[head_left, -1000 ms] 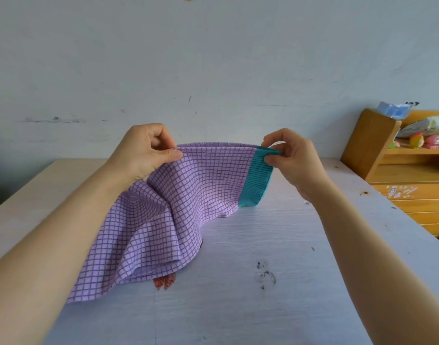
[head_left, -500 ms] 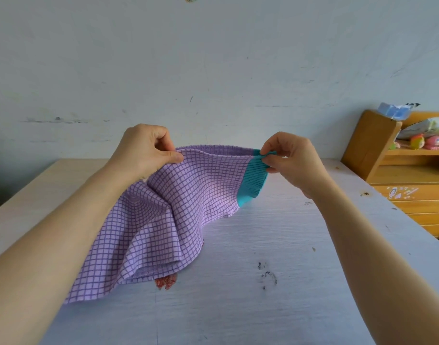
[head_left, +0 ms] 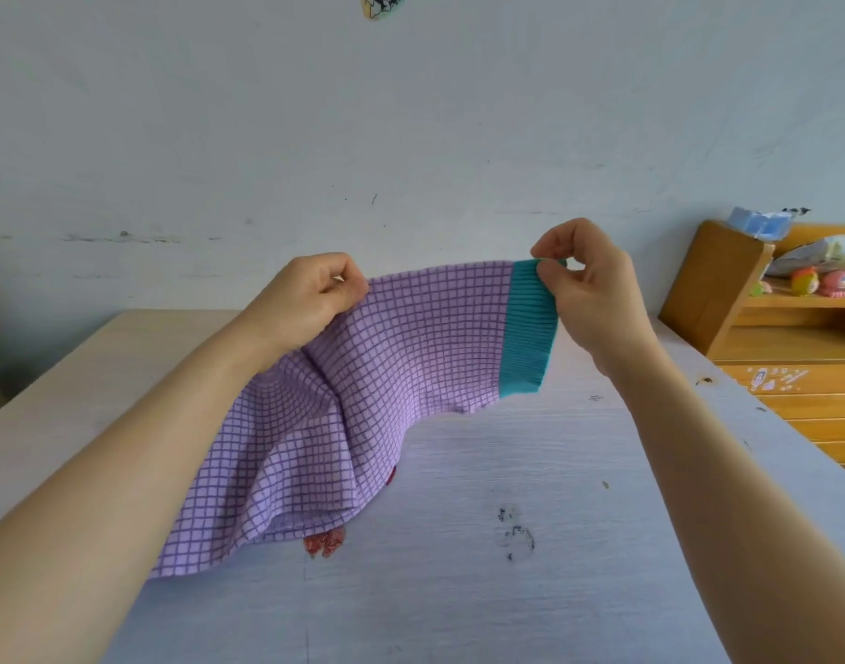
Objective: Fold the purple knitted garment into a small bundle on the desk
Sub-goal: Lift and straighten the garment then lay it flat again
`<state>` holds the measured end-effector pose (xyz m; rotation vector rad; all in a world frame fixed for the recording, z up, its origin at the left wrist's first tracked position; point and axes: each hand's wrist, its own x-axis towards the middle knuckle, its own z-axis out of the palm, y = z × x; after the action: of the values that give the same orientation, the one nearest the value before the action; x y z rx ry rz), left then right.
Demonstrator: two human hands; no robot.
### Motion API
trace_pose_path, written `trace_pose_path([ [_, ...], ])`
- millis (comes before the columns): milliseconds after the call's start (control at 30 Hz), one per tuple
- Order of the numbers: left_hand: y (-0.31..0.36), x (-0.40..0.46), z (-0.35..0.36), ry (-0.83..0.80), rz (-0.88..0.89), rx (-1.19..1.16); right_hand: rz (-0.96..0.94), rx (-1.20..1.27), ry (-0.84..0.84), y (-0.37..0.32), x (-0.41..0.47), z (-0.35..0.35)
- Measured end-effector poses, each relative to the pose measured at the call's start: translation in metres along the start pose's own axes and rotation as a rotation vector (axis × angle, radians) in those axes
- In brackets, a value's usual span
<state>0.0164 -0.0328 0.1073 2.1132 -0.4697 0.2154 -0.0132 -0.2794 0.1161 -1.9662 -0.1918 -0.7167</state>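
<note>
Purple knitted garment [head_left: 363, 400], checked with darker lines, is held up above the desk [head_left: 531, 591], and its lower folds rest on the desk surface. Its upper edge is pinched by the left hand [head_left: 310, 299] between thumb and closed fingers. The teal ribbed cuff [head_left: 528, 328] at the other end is gripped at its top corner by the right hand [head_left: 593, 294], with fingers curled tightly. A small red piece [head_left: 324, 542] is seen under the lower hem. A wooden shelf [head_left: 756, 318] stands to the right.
</note>
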Motion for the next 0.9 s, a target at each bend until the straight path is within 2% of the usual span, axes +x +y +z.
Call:
trace_pose_path([
  [100, 0.004, 0.001, -0.001, -0.196, -0.115, -0.181, 0.034, 0.134, -0.045, -0.011, -0.002, -0.009],
  [167, 0.003, 0.003, 0.000, -0.343, -0.194, -0.192, 0.127, 0.225, -0.128, -0.014, -0.002, -0.019],
  [233, -0.002, 0.008, 0.010, -0.410, -0.198, -0.007, 0.222, 0.103, -0.235, -0.009, -0.002, -0.028],
  [300, -0.008, 0.013, 0.035, -0.451, -0.139, 0.259, 0.303, -0.147, -0.343, 0.008, -0.004, -0.031],
  [400, -0.021, 0.016, 0.083, -0.451, -0.086, 0.528, 0.387, -0.412, -0.409, 0.046, -0.013, -0.022],
  [533, -0.037, 0.012, 0.126, -0.363, 0.001, 0.757, 0.396, -0.605, -0.323, 0.087, -0.023, -0.014],
  [700, -0.034, 0.015, 0.152, -0.302, 0.097, 0.805, 0.271, -0.844, -0.177, 0.109, -0.025, -0.012],
  [767, -0.032, 0.019, 0.158, -0.310, 0.088, 0.823, 0.176, -0.742, -0.151, 0.100, -0.032, 0.005],
  [900, -0.032, 0.026, 0.158, -0.339, 0.071, 0.806, 0.384, -0.005, -0.349, 0.066, -0.064, 0.058],
])
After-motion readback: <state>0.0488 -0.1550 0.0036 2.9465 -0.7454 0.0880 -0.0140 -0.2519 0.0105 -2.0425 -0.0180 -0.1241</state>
